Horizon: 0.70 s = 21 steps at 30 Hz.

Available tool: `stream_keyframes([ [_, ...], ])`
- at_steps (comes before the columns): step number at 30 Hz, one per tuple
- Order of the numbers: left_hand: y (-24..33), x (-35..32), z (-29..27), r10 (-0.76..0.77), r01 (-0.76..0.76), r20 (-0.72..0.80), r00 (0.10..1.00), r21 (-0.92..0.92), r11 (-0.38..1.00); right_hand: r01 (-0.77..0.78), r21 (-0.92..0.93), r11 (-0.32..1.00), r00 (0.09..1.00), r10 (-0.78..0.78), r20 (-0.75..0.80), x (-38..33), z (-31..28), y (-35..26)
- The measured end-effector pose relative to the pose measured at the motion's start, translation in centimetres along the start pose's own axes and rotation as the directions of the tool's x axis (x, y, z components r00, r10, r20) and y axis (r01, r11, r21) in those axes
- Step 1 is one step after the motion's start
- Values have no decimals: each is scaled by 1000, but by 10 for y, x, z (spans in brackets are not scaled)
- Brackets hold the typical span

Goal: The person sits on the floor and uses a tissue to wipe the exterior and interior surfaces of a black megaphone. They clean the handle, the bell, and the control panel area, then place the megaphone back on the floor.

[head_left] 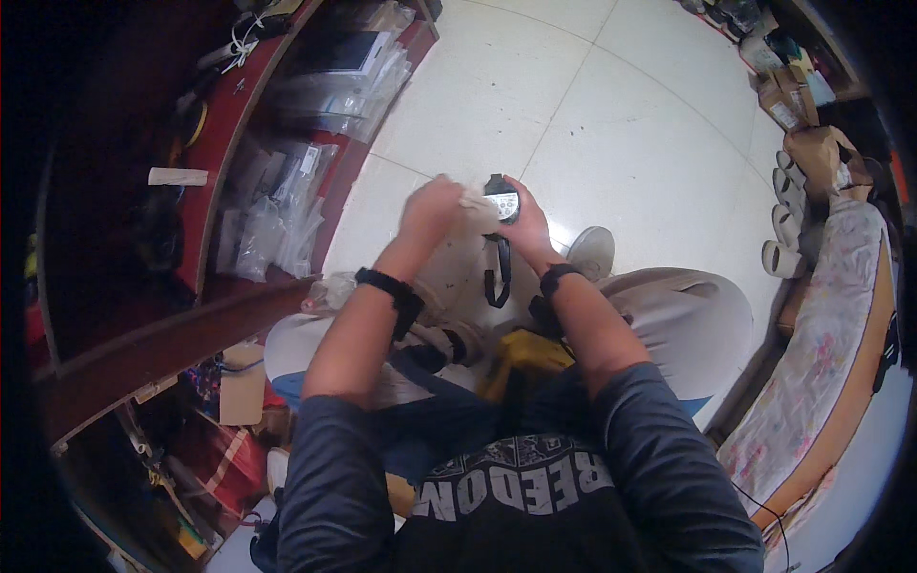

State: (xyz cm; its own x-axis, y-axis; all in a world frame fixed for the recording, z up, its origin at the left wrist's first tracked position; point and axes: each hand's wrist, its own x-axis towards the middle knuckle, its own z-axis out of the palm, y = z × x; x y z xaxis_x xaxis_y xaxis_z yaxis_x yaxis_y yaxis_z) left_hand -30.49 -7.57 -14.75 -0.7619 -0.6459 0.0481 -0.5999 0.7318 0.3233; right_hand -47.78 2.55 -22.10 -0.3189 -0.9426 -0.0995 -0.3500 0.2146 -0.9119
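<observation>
Dark device (pixel 502 202): it is resting in the grasp just above the centre of the frame, showing a pale face with small dark marks; a black strap (pixel 498 282) is hanging below it.
Right hand (pixel 531 227): it is holding the dark device from the right in a narrow grip.
Left hand (pixel 430 212): it is gripping a bunched pale cloth (pixel 477 206); motion is blurring both, so the finger placement cannot be told.
Pale cloth: it is overlapping the device's left side; whether they are touching cannot be told.
Left side: a red shelf (pixel 227 119) is holding clear plastic bags (pixel 277 215).
Right side: white footwear (pixel 785 224) is standing in a row below a cardboard box (pixel 788 98), and a flowered cushion (pixel 802 353) is stretching downward.
Lower middle: a yellow object (pixel 532 353) is showing between the legs.
</observation>
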Motion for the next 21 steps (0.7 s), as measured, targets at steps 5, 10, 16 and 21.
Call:
stream_keyframes([
  [5,-45,-27,-5,-360,337,-33,932,-278,899,10,-2,1000,1000,-10,27,-2,-4,-2],
  [10,-54,-18,9,-480,477,123,869,-467,744,13,21,1000,998,-14,55,-1,-3,-8],
  [16,-5,12,0,-419,320,233,878,-936,149,87,8,996,992,-88,93,2,-13,4],
  [21,-13,14,-2,-406,375,287,868,-914,156,120,-79,990,990,-114,80,2,-15,0],
])
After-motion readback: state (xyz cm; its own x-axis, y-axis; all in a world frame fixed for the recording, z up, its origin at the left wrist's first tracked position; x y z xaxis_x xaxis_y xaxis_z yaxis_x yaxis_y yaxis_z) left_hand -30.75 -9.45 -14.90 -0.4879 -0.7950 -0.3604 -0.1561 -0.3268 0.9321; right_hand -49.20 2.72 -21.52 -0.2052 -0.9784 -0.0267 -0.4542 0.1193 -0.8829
